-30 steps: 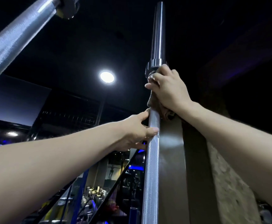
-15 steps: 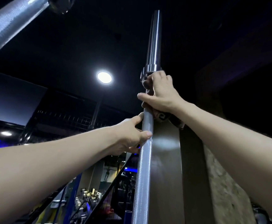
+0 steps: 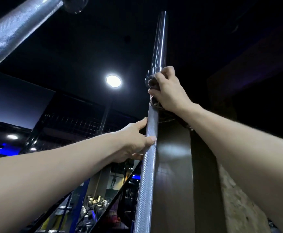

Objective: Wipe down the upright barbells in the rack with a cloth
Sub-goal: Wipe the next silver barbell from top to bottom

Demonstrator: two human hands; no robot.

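An upright steel barbell (image 3: 145, 174) with a knurled shaft rises through the middle of the head view to its smooth sleeve at the top. My right hand (image 3: 167, 91) grips a dark cloth (image 3: 154, 102) wrapped round the shaft just under the sleeve collar. Most of the cloth is hidden under my fingers. Lower down, my left hand (image 3: 135, 142) holds the shaft, thumb across the front and fingers behind it.
A second barbell (image 3: 14, 31) slants across the top left corner. A dark pillar (image 3: 174, 165) stands right behind the held bar, with a rough stone wall (image 3: 235, 202) to its right. A round ceiling lamp (image 3: 113, 81) shines overhead. Gym shelving shows at the lower left.
The view has tilted, so the bar and both hands sit slightly lower and more of the sleeve shows. My right hand with the cloth stays just under the collar; the left keeps its hold.
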